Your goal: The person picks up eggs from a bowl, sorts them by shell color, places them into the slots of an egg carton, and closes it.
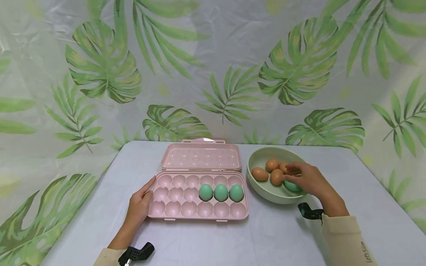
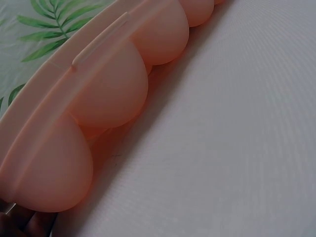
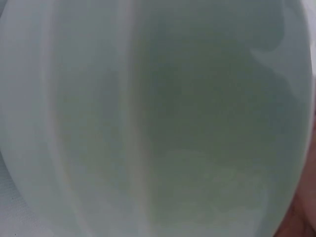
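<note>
Left hand (image 1: 139, 207): resting flat against the pink egg tray (image 1: 186, 214).
Right hand (image 1: 307, 179): reaching into the green bowl (image 1: 257, 157), closing over a green egg (image 1: 291, 186).

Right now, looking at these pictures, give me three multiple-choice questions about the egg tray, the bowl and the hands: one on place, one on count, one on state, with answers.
1. Where do the green eggs sit in the pink egg tray?
A. front row, left end
B. middle row, right end
C. back row, centre

2. How many green eggs are in the tray?
A. one
B. three
C. five

3. How does the tray's lid stand?
A. closed and latched
B. taken off, lying in the bowl
C. open, folded back away from the person

Answers:
1 B: the head view shows them side by side in the three rightmost cups of the middle row.
2 B: three are seen; another green egg lies in the pale green bowl under the right hand.
3 C: the lid lies flat behind the cups, while the left hand rests against the tray's left edge.
</note>
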Demonstrator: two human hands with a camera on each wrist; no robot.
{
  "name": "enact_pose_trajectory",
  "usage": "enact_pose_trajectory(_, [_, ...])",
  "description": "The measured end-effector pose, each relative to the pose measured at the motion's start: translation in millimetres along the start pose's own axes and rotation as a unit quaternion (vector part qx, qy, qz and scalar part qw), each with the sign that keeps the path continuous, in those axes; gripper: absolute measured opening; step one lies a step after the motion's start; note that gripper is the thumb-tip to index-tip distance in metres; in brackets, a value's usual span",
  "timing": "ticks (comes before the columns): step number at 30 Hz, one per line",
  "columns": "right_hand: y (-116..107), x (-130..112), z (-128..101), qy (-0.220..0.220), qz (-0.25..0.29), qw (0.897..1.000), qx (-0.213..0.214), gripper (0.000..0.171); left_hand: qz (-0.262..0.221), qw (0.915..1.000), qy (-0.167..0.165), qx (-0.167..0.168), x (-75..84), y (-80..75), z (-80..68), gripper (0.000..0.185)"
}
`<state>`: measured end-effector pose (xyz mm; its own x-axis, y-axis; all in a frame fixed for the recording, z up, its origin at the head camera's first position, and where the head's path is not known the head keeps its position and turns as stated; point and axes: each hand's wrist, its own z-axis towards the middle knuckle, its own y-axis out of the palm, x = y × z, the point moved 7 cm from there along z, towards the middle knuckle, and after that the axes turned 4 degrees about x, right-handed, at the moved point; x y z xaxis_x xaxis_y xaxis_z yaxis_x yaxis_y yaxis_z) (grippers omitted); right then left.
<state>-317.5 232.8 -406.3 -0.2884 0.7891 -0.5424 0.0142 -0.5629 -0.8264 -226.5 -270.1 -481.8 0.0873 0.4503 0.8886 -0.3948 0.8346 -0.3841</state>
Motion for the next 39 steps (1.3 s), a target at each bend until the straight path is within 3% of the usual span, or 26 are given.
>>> enact_pose_trajectory(10, [0,-2,0,-0.003,-0.007,1.000,0.000,0.057,0.004,1.0000,0.004,0.005,0.5,0.5,1.6,0.045])
enact_pose_trajectory(24, [2,-8,-2,-0.042,0.011,0.999,-0.017,0.040,0.000,1.0000,0.005,0.001,3.2,0.7,0.6,0.045])
enact_pose_trajectory(30, [6,-10,-2,-0.052,0.014,0.998,-0.038,0.033,0.007,1.0000,0.001,0.004,-0.5,0.4,1.6,0.045])
enact_pose_trajectory(39, [11,-21,-6,-0.082,0.025,0.993,-0.084,0.038,0.009,1.0000,0.002,0.002,-1.1,0.3,0.7,0.045])
